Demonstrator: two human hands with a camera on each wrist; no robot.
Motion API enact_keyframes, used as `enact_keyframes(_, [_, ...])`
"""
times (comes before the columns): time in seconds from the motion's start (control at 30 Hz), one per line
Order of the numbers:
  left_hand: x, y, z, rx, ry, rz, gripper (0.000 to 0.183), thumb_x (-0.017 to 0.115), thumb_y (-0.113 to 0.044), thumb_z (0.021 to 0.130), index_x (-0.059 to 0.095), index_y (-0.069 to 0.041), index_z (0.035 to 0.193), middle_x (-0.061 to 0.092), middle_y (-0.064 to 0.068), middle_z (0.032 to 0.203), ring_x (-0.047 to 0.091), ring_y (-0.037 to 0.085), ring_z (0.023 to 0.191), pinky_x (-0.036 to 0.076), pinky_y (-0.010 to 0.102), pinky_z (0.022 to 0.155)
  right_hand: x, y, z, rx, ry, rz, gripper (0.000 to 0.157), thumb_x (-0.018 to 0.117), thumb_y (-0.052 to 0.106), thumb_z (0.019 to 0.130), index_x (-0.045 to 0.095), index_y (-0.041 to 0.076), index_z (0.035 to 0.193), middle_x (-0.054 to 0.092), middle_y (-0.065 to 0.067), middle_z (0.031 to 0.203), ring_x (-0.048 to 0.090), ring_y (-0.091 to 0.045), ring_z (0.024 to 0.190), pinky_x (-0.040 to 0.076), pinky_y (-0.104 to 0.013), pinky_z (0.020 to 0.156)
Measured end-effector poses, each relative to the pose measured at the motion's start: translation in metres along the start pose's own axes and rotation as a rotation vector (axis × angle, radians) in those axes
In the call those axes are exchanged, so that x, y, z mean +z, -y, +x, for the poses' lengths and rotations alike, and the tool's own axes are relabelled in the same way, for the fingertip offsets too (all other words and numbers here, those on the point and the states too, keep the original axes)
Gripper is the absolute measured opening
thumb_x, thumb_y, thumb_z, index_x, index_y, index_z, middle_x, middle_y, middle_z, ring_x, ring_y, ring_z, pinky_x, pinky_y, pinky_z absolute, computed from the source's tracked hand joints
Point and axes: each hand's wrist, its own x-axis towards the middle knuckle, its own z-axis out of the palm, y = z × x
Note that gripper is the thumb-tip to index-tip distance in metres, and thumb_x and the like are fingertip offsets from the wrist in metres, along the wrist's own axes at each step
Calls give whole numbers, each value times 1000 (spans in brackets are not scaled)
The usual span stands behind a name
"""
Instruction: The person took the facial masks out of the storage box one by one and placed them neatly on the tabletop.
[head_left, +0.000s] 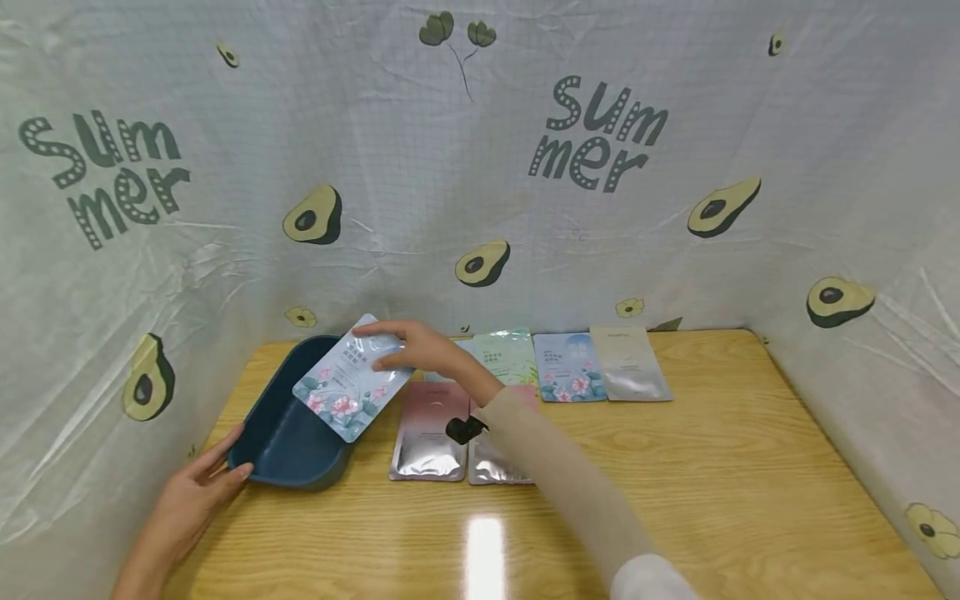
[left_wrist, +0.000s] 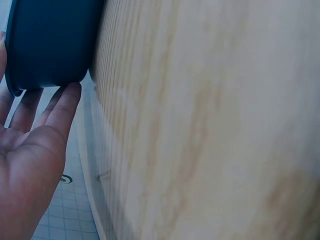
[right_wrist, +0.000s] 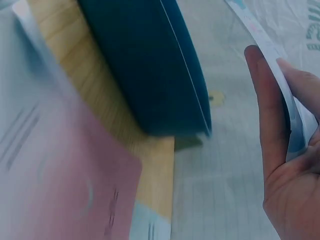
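My right hand (head_left: 423, 346) pinches a pale blue sheet mask packet (head_left: 348, 379) printed with pink lotus flowers, thumb on one face and fingers on the other. Tilted, the packet (right_wrist: 280, 80) overlaps the right side of a dark blue plastic bin (head_left: 288, 450) in the head view. With fairly straight fingers, my left hand (head_left: 191, 496) touches the bin's near left corner. The left wrist view shows those fingers (left_wrist: 65, 107) against the outer wall of the bin (left_wrist: 55, 45).
Two pink and silver packets (head_left: 429, 433) lie right of the bin, one partly behind my right forearm. Along the back are a green packet (head_left: 504, 350), a blue lotus packet (head_left: 570, 367) and a beige-silver one (head_left: 630, 362). A printed sheet (head_left: 405, 167) hangs around the wooden table (head_left: 720, 475).
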Motion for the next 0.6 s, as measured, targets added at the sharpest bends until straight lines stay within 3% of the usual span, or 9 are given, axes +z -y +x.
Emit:
enact_keyframes(0.23, [0, -1, 0, 16, 30, 9, 73, 63, -14, 102, 22, -17, 162, 8, -4, 169, 37, -25, 118, 46, 5, 88, -35, -20, -46, 25, -16, 70, 58, 82, 25, 88, 62, 33, 142, 52, 10, 148, 57, -11, 114, 51, -27, 88])
enact_keyframes(0.37, [-1, -1, 1, 10, 33, 26, 72, 62, -15, 103, 22, -17, 162, 9, -4, 169, 36, -23, 121, 46, 5, 87, -53, -32, -69, 47, -26, 41, 59, 83, 27, 88, 61, 35, 142, 51, 10, 150, 51, -9, 128, 49, -29, 98])
enact_keyframes(0.6, [-4, 3, 3, 20, 43, 3, 71, 62, -13, 103, 23, -18, 162, 8, -6, 168, 33, -24, 124, 45, 5, 88, -81, -44, -102, 26, 4, 58, 59, 80, 24, 90, 59, 28, 144, 52, 11, 150, 34, -12, 147, 36, -44, 116])
